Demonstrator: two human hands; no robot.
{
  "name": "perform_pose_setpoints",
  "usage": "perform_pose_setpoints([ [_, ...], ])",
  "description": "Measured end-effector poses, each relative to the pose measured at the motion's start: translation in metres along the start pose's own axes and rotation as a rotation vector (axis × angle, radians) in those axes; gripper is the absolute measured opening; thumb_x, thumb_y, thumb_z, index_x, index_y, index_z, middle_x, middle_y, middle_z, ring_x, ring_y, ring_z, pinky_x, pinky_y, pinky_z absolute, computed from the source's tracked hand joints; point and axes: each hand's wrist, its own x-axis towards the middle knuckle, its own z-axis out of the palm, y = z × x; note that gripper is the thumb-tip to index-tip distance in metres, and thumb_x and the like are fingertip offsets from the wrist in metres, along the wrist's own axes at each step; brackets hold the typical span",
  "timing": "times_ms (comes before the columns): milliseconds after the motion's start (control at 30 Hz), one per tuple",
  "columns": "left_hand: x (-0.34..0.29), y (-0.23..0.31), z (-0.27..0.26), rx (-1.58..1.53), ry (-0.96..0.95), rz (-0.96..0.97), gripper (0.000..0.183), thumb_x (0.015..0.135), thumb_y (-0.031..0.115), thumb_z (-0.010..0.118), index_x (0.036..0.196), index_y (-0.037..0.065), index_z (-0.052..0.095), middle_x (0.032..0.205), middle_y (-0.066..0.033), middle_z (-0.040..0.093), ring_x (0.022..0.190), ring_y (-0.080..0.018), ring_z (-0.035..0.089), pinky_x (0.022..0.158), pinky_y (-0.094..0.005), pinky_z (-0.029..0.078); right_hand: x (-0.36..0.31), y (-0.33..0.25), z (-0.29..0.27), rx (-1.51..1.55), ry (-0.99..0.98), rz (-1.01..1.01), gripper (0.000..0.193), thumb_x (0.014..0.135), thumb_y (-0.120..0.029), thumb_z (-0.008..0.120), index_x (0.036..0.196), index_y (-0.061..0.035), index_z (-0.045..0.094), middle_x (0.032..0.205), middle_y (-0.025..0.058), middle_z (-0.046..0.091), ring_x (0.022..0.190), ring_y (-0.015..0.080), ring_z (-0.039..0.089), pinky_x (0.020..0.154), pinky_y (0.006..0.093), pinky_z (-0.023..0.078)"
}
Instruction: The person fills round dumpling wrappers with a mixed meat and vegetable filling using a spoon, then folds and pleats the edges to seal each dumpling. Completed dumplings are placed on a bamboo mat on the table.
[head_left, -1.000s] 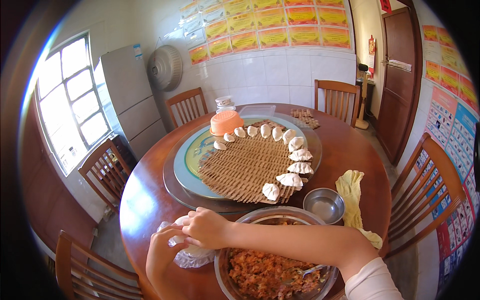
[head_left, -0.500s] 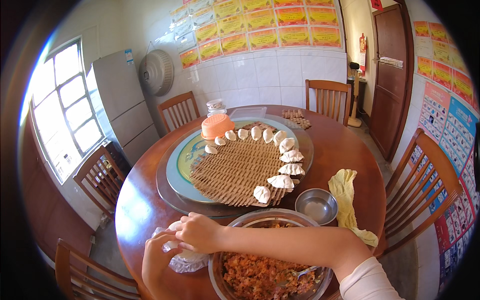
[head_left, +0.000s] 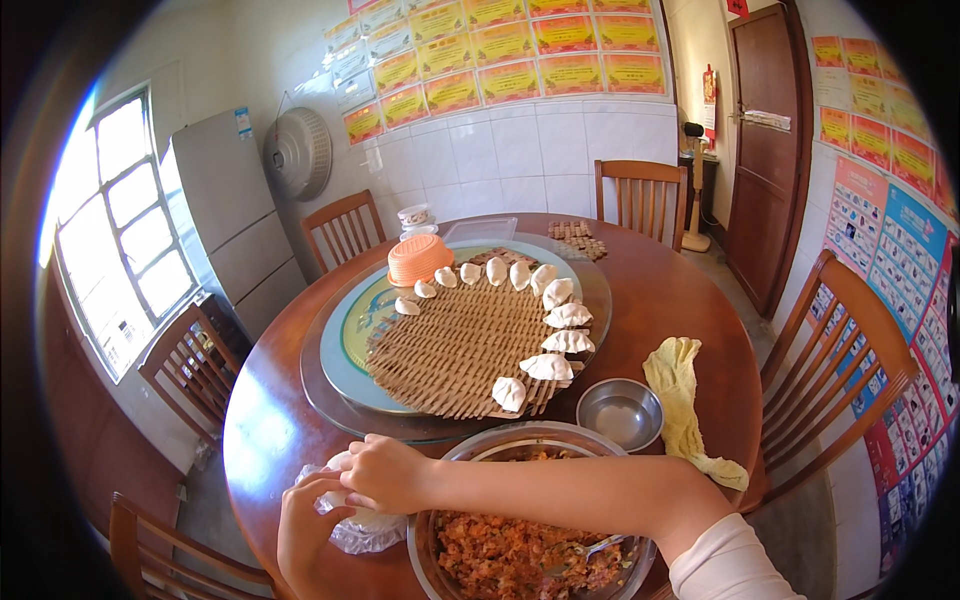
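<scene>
A stack of round white dumpling wrappers (head_left: 378,521) lies in a clear plastic bag (head_left: 366,541) near the table's front edge. My left hand (head_left: 306,515) curls at its left side, with thumb and fingers pinched on the wrappers. My right forearm reaches across a metal bowl of orange-red minced filling (head_left: 490,556). At its end my right hand (head_left: 386,474) is closed on the wrappers' upper edge, right against my left fingers. My hands partly cover the stack, so how many wrappers they grip is hidden. A metal spoon (head_left: 600,545) stands in the filling.
Folded dumplings (head_left: 548,367) line the far and right rim of a woven tray (head_left: 455,355) on a glass turntable (head_left: 318,375). Behind it sits an orange basket (head_left: 420,262). A small metal bowl (head_left: 622,415) and a yellow cloth (head_left: 675,400) lie to the right. Wooden chairs (head_left: 840,370) surround the table.
The whole view has shifted slightly, so the scene sits a little further left. Both hands stay at the wrappers with nearly the same grip.
</scene>
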Motion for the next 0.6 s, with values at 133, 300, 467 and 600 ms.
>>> perform_pose_setpoints([
  [133,0.0001,-0.0016,0.0003,0.006,-0.005,-0.018,0.035,0.052,-0.001,0.077,0.086,-0.003,0.066,0.088,-0.0127,0.066,0.083,-0.0253,0.061,0.078,-0.0332,0.046,0.0001,0.0008,0.0,-0.004,-0.023,0.0,0.027,0.081,-0.031,0.06,0.085,-0.0051,0.064,0.088,0.0051,0.063,0.088,0.0217,0.058,0.079,0.0338,0.043],
  [300,-0.0006,0.0004,0.0013,0.009,0.019,-0.037,0.031,0.052,-0.003,0.075,0.081,-0.002,0.066,0.086,-0.0125,0.065,0.085,-0.0247,0.061,0.079,-0.0333,0.046,0.0009,0.0003,-0.0012,0.015,-0.074,0.01,0.029,0.079,-0.03,0.063,0.088,-0.003,0.063,0.1,0.0074,0.059,0.09,0.0222,0.056,0.078,0.0341,0.043],
  [467,0.0,0.0023,0.0008,-0.002,0.009,-0.045,0.024,0.052,-0.006,0.073,0.073,-0.002,0.063,0.082,-0.0119,0.065,0.087,-0.0248,0.061,0.08,-0.033,0.046,0.0003,0.0004,-0.0015,0.014,-0.099,0.008,0.03,0.078,-0.03,0.063,0.09,-0.0026,0.062,0.097,0.0074,0.059,0.089,0.0226,0.056,0.077,0.0343,0.043],
  [600,0.0005,0.0019,0.001,-0.036,0.019,-0.02,0.022,0.054,-0.005,0.073,0.073,-0.002,0.063,0.082,-0.0123,0.065,0.086,-0.0251,0.06,0.08,-0.0335,0.045,0.0004,0.0011,-0.0007,-0.009,-0.109,0.004,0.03,0.078,-0.03,0.063,0.091,-0.0025,0.061,0.095,0.0069,0.059,0.088,0.0229,0.056,0.077,0.0343,0.043],
])
